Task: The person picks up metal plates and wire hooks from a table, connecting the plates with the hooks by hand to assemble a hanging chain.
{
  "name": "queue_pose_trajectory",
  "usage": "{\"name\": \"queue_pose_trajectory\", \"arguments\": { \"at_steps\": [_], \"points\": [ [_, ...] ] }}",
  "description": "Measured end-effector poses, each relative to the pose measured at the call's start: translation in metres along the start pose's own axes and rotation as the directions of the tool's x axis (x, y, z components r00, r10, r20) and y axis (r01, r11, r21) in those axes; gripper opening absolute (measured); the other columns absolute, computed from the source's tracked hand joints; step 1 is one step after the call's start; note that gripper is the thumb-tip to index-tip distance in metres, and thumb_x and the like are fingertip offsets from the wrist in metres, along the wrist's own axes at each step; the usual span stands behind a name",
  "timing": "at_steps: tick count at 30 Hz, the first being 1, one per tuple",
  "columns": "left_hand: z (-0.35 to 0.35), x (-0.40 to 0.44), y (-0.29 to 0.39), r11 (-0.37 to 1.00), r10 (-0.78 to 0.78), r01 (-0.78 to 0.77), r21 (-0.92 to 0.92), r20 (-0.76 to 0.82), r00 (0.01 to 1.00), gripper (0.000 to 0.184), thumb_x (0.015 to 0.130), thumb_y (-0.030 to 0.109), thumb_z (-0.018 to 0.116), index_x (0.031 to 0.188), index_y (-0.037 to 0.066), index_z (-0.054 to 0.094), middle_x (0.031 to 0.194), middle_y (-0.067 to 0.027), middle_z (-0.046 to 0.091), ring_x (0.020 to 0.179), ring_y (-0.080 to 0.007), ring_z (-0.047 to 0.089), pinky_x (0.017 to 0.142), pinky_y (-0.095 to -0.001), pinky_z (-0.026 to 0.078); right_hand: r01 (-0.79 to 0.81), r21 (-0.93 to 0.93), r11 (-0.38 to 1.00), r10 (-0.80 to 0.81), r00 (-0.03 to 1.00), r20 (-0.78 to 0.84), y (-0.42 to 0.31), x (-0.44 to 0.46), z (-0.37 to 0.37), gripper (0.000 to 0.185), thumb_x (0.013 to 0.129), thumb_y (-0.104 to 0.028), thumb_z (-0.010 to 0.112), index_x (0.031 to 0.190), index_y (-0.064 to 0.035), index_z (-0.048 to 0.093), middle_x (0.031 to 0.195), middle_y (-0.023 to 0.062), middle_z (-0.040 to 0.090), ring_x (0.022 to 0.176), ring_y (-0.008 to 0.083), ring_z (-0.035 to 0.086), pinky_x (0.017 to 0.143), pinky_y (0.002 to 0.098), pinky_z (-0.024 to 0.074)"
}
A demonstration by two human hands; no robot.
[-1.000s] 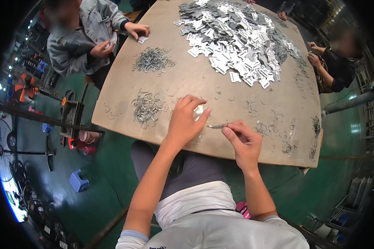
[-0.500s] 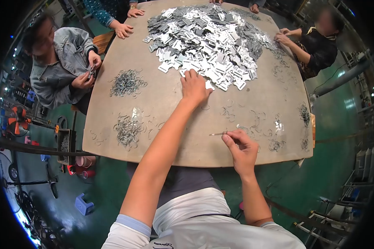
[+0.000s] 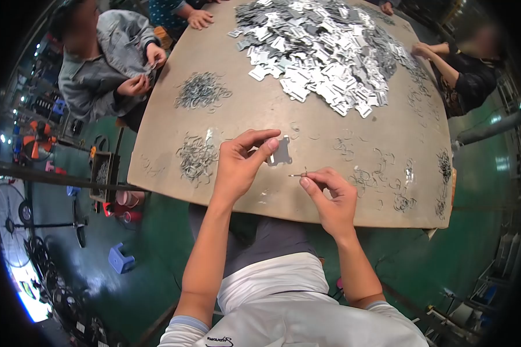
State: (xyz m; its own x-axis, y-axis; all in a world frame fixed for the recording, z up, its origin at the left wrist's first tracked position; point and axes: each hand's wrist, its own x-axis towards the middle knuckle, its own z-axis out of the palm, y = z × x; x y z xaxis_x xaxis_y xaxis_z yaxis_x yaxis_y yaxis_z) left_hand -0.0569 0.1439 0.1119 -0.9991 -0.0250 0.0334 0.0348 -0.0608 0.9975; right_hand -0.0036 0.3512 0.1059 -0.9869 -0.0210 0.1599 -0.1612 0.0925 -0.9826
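Observation:
My left hand [image 3: 243, 162] pinches a flat grey metal plate [image 3: 282, 152] with notched edges, held above the near part of the table. To its right, my right hand [image 3: 331, 199] is closed on a thin, short, rod-like tool [image 3: 296, 175] whose tip points left, below the plate. Tool and plate are apart. Beyond both hands rises a large heap of similar metal plates [image 3: 336, 81]. Loose curved wire hooks [image 3: 382, 173] lie scattered right of my right hand, and a pile of hooks [image 3: 195, 159] sits left of my left hand.
Another hook pile [image 3: 201, 91] lies farther back on the table [image 3: 260, 110]. A person in a denim jacket [image 3: 121, 52] works at the left edge, and a person in black [image 3: 474, 78] at the right. A blue stool [image 3: 120, 258] stands on the floor.
My left hand has come back from the heap toward me and now holds a plate. My right hand keeps the rod-like tool in nearly the same place. The view has shifted.

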Motion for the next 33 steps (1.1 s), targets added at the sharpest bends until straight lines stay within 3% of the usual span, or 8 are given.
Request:
{"name": "queue_pose_trajectory", "arguments": {
  "at_steps": [2, 5, 8, 20, 33],
  "points": [
    [-0.013, -0.016, 0.012, 1.0, 0.008, -0.008, -0.003, 0.02, 1.0, 0.027, 0.097, 0.012, 0.077, 0.119, -0.005, 0.076, 0.104, -0.007, 0.072, 0.083, -0.0096, 0.065, 0.072, -0.0253, 0.054, 0.026, -0.013, 1.0, -0.025, 0.999, 0.048, -0.003, -0.001, 0.013, 0.013, 0.092, -0.006, 0.079, 0.102, 0.0028, 0.079, 0.085, 0.0059, 0.07, 0.073, 0.011, 0.057, 0.067, 0.0259, 0.0461],
    [-0.022, -0.032, 0.032, 0.986, -0.123, 0.121, -0.115, -0.008, 0.992, 0.033, 0.097, 0.008, 0.077, 0.127, -0.005, 0.071, 0.105, -0.0073, 0.071, 0.088, -0.0104, 0.065, 0.074, -0.0261, 0.057, 0.063, -0.059, 0.996, -0.055, 0.991, 0.125, -0.013, -0.002, 0.027, 0.013, 0.092, -0.006, 0.079, 0.101, 0.0026, 0.079, 0.084, 0.006, 0.07, 0.072, 0.0108, 0.057, 0.066, 0.0259, 0.046],
    [-0.033, -0.043, 0.032, 0.995, -0.033, 0.032, -0.097, -0.001, 0.999, 0.039, 0.097, 0.004, 0.075, 0.135, -0.002, 0.067, 0.107, -0.0084, 0.069, 0.091, -0.0104, 0.067, 0.08, -0.0247, 0.058, 0.079, -0.07, 0.994, -0.065, 0.982, 0.179, -0.016, -0.004, 0.038, 0.012, 0.092, -0.005, 0.079, 0.101, 0.0023, 0.079, 0.084, 0.0058, 0.07, 0.071, 0.0103, 0.057, 0.066, 0.0256, 0.046],
    [-0.039, -0.059, 0.028, 0.992, 0.052, -0.055, -0.11, -0.036, 0.998, 0.032, 0.096, 0.002, 0.076, 0.125, -0.008, 0.066, 0.111, -0.0119, 0.072, 0.097, -0.0134, 0.07, 0.085, -0.0273, 0.059, 0.078, -0.07, 0.995, -0.062, 0.976, 0.207, -0.026, -0.002, 0.052, 0.013, 0.092, -0.005, 0.078, 0.102, 0.003, 0.078, 0.084, 0.0062, 0.069, 0.071, 0.0102, 0.057, 0.065, 0.0258, 0.0459],
    [-0.036, -0.055, 0.012, 0.978, -0.016, -0.001, -0.211, -0.079, 0.997, 0.029, 0.097, 0.001, 0.074, 0.123, -0.01, 0.067, 0.111, -0.0134, 0.073, 0.097, -0.0148, 0.071, 0.086, -0.0285, 0.061, 0.027, -0.086, 0.996, -0.01, 0.981, 0.192, -0.007, 0.007, 0.054, 0.014, 0.093, -0.008, 0.078, 0.102, 0.0031, 0.078, 0.084, 0.0063, 0.069, 0.07, 0.0105, 0.057, 0.065, 0.0267, 0.0461]
  ]
}}
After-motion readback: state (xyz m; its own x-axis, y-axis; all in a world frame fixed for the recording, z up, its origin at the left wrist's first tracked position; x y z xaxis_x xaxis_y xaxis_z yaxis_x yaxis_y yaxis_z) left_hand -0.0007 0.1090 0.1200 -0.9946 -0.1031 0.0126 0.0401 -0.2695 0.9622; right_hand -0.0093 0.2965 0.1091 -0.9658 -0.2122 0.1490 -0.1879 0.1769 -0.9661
